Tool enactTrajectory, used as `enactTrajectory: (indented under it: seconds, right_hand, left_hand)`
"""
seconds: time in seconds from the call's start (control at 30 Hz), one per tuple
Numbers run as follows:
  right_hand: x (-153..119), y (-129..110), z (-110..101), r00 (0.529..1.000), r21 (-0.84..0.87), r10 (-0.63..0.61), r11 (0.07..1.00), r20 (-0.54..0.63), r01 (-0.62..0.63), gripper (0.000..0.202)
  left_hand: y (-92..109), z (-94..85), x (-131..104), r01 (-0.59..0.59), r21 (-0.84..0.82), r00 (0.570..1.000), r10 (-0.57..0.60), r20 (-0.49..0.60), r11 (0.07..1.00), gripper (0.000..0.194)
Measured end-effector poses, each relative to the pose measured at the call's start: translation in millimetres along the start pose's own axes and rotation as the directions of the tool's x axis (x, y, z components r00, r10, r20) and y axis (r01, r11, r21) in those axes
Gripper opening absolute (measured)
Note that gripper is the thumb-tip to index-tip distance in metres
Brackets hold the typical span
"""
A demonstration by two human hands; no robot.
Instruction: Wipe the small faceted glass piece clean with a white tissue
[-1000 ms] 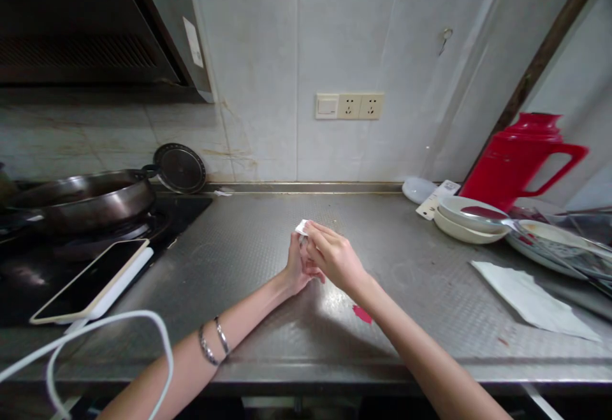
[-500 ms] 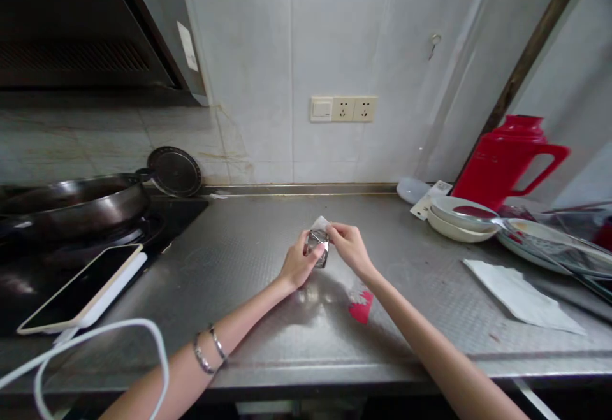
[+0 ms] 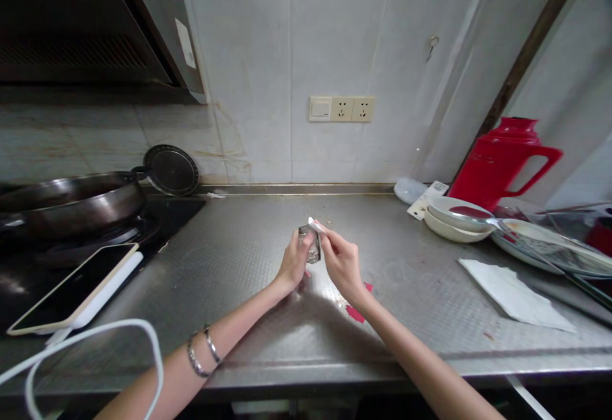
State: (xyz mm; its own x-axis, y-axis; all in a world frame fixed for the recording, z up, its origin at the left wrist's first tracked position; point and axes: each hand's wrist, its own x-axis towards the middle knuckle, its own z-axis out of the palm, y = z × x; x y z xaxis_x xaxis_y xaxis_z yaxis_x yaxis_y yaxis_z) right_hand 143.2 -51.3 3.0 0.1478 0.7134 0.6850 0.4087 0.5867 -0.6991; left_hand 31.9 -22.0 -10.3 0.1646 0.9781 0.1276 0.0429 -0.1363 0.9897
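Above the middle of the steel counter (image 3: 248,248), my left hand (image 3: 291,264) is wrapped round a small, clear faceted glass container (image 3: 314,253). What is inside it, if anything, is too small to tell. My right hand (image 3: 342,260) pinches a bit of white tissue (image 3: 313,222) at the container's upper right side, with the thumb and fingers close to the glass. Below my hands lie red scraps (image 3: 355,313) with pale crumbs beside them, partly covered by my right wrist.
At left are a pan (image 3: 71,200) on the black stove and a phone (image 3: 76,286) with a white cable (image 3: 119,324). At right stand a red thermos (image 3: 497,165), stacked bowls (image 3: 456,225) and a plate (image 3: 521,254); a folded white tissue (image 3: 516,296) lies in front.
My right hand has turned and moved slightly left and down, bringing the tissue along the container. The glass has tilted in my left hand. The whole view has shifted a little.
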Motion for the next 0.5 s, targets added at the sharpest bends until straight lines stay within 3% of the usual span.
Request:
enactTrajectory:
  seconds: [0.2, 0.3, 0.4, 0.5]
  right_hand:
    - [-4, 2, 2, 0.966, -0.017, -0.256, 0.966, 0.043, 0.257, 0.035]
    - [-3, 7, 0, 0.908, -0.042, -0.407, 0.91, 0.096, 0.412, 0.037]
    - [-1, 11, -8, 0.788, -0.083, -0.561, 0.799, 0.253, 0.595, 0.037]
    - [3, 12, -19, 0.624, -0.098, -0.643, 0.657, 0.444, 0.747, 0.034]
  left_hand:
    - [2, 1.8, 0, 0.224, -0.266, 0.969, -0.184, 0.168, 0.938, 0.07]
    - [6, 0.3, -2, 0.301, -0.33, 0.945, -0.235, 0.226, 0.895, 0.071]
    - [8, -3.2, 0, 0.407, -0.404, 0.902, -0.292, 0.317, 0.819, 0.065]
    - [6, -7.0, 5, 0.504, -0.457, 0.857, -0.356, 0.374, 0.733, 0.059]
